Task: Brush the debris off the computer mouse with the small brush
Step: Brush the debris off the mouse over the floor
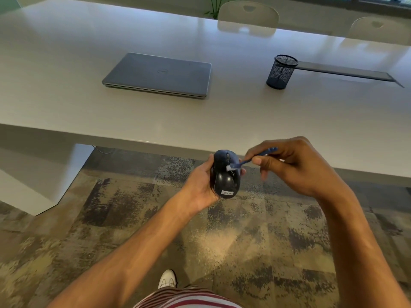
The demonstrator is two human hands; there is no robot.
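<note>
My left hand (pixel 199 185) holds a black computer mouse (pixel 224 176) in front of the table's near edge, above the carpet, fingers curled round its sides. The mouse bears a white Lenovo label at its near end. My right hand (pixel 295 167) pinches the blue handle of a small brush (pixel 246 161) between thumb and fingers. The brush's white bristle head lies on the mouse's top, just right of the scroll wheel.
A long white table (pixel 222 112) spans the view. On it lie a closed grey laptop (pixel 159 75) and a black mesh pen cup (pixel 281 72), with a grey strip behind the cup. Two white chairs stand at the far side. Patterned carpet lies below.
</note>
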